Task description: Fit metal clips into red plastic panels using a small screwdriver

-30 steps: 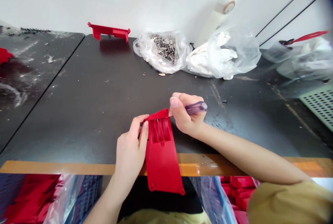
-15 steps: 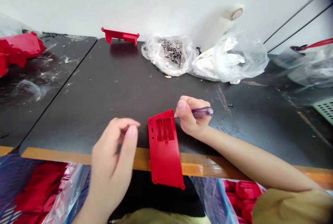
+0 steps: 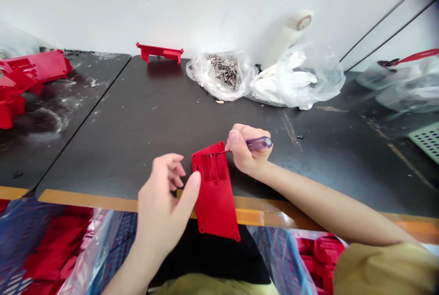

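Observation:
A red plastic housing panel point(image 3: 216, 208) with a slotted battery compartment point(image 3: 214, 167) lies across the table's front edge, its near end jutting out. My right hand point(image 3: 248, 151) is closed around a screwdriver point(image 3: 259, 143) with a translucent purple handle. The thin shaft reaches over the compartment's far end, where a small metal contact point(image 3: 211, 155) shows. On the panel's left side is my left hand point(image 3: 168, 199), its fingers apart and holding nothing. Its thumb tip overlaps the panel's left edge; whether it presses on it I cannot tell.
Behind, a clear bag of small metal pieces point(image 3: 224, 73) stands beside a bag of white items point(image 3: 284, 82). One red part point(image 3: 160, 52) sits near the wall, and more red parts point(image 3: 37, 68) lie at left. Crates of red parts point(image 3: 58, 249) flank my lap.
My left hand has moved right to the panel, and its thumb and fingers have spread. The view has shifted slightly; my right hand keeps the screwdriver at the compartment.

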Motion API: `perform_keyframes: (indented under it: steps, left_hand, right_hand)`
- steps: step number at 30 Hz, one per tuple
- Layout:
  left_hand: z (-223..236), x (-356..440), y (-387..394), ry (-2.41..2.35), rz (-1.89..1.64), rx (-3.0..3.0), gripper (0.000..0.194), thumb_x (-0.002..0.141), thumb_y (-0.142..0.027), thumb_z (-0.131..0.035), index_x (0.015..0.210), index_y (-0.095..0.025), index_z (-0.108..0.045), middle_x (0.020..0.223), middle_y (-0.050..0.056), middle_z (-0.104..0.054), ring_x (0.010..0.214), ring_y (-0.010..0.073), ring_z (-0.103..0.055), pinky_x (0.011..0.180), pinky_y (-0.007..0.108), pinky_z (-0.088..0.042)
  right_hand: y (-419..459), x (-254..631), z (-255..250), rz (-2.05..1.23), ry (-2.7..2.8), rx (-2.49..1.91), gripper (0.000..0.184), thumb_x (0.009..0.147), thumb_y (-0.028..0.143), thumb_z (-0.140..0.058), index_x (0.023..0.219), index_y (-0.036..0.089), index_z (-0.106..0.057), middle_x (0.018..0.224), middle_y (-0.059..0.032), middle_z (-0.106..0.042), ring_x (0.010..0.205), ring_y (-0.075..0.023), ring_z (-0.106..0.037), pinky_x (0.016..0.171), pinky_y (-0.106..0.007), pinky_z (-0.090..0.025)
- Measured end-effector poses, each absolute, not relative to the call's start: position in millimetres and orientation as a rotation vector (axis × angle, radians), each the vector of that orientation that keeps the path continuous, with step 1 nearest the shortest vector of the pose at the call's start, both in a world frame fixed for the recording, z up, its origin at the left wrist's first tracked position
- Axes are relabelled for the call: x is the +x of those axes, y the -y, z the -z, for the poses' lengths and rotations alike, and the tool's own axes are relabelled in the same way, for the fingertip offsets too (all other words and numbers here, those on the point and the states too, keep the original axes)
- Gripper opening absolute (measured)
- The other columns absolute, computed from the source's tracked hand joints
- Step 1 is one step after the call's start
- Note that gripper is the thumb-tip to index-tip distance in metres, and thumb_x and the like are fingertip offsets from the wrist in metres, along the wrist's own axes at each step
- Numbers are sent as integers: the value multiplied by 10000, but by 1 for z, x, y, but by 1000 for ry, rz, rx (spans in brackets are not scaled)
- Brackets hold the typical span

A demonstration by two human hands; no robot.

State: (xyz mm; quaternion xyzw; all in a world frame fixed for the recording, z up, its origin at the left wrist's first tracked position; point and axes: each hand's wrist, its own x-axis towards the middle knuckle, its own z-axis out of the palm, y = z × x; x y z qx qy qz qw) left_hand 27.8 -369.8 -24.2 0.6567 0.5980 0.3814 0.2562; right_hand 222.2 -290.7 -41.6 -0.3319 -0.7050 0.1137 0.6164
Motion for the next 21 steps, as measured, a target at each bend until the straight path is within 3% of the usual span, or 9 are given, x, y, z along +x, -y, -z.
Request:
perform_keyframes:
  steps: [5,8,12,21]
  left_hand:
    - [49,46,351,-1692,-642,1931,357,953,-460,-460,1180,-186,-478,839,21,-692,776,242,-647,730,374,-482]
    - [52,48,349,-1603,-576,1885,324,988,-430,-379,1201,-201,-463,950,39,-754,884,285,-677,781,397,-479]
    - [48,48,347,-1565,-494,1803,421,986,-471,-348,1310,-213,-427,1042,53,-760,981,329,-681,811,434,-485]
    - [50,45,343,-1562,-519,1702,521,1001,-506,-232,1385,-239,-461,938,55,-767,837,304,-728,731,410,-510]
  right_hand:
    - [290,222,42,-268,1642,-738,430,958,216,-535,556,186,-387,495,37,-458,416,-54,-423,394,-228,-261]
    - [290,222,44,-275,1638,-734,427,962,221,-529,565,190,-375,496,38,-460,414,-54,-425,388,-225,-261]
    - [290,223,44,-280,1642,-744,429,967,248,-522,570,194,-367,492,35,-469,416,-61,-444,381,-224,-260]
    - [290,225,41,-253,1688,-783,397,975,278,-518,593,187,-463,526,30,-523,405,-50,-437,391,-216,-305]
